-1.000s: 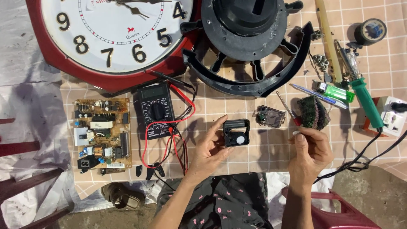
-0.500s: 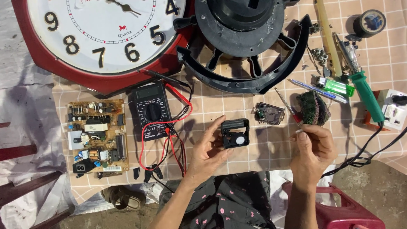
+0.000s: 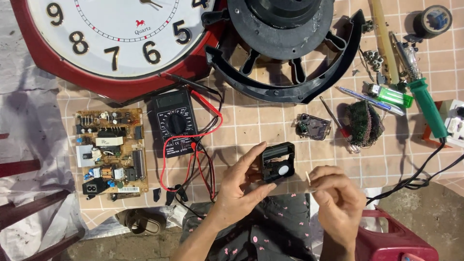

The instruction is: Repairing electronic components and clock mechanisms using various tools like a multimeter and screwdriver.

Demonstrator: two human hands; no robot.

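My left hand [image 3: 240, 181] holds a small black clock movement box [image 3: 277, 162] with a white round centre, just above the checked cloth [image 3: 241, 128]. My right hand [image 3: 336, 193] is beside it on the right, fingers pinched on a thin pale stick [image 3: 308, 177] whose tip points up near the box. A small bare circuit piece [image 3: 312, 126] lies on the cloth beyond the box.
A big red wall clock [image 3: 116, 43] and a black round fan housing [image 3: 285, 48] fill the far side. A black multimeter [image 3: 174, 123] with red and black leads, a brown circuit board [image 3: 110, 152], a green-handled soldering iron [image 3: 425, 104], a lighter, tape roll and red stool [image 3: 396, 239] surround me.
My view has shifted closer and lower. My right hand has come down and in toward the black box, and now pinches the thin stick near it. The left hand keeps hold of the box.
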